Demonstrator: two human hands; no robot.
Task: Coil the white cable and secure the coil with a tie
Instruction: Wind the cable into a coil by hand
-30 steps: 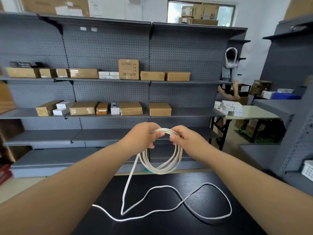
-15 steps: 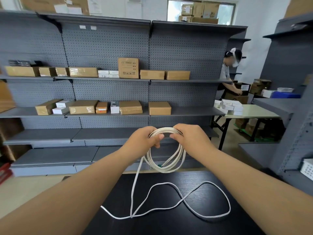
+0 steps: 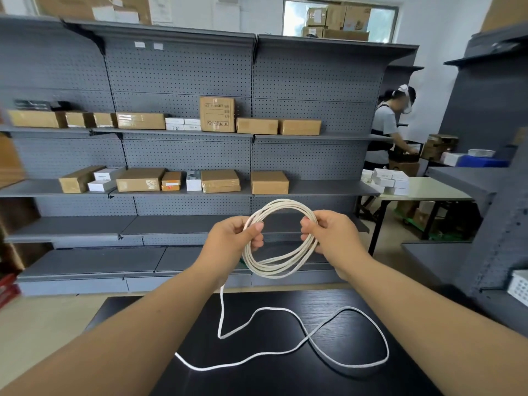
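Black table (image 3: 285, 378): both hands pinch white cable (image 3: 281, 270)

coil (image 3: 274, 272) opened wider, loose cable (image 3: 271, 308) shorter

Dark wooden surface (image 3: 271, 378) is nearest, at the bottom. Left hand (image 3: 233, 241) & right hand (image 3: 334, 238) are up over its far edge, side by side. The thin white cable (image 3: 273, 273) has its round loops between them, one side in each hand's fingers. One strand drops from the left hand & lies in bends on the surface. Behind: tall grey metal shelves (image 3: 183, 75) w/ brown cardboard boxes (image 3: 269, 182) on the 2 middle levels. Back right: a person (image 3: 384, 130) behind a pale flat table (image 3: 428, 190).
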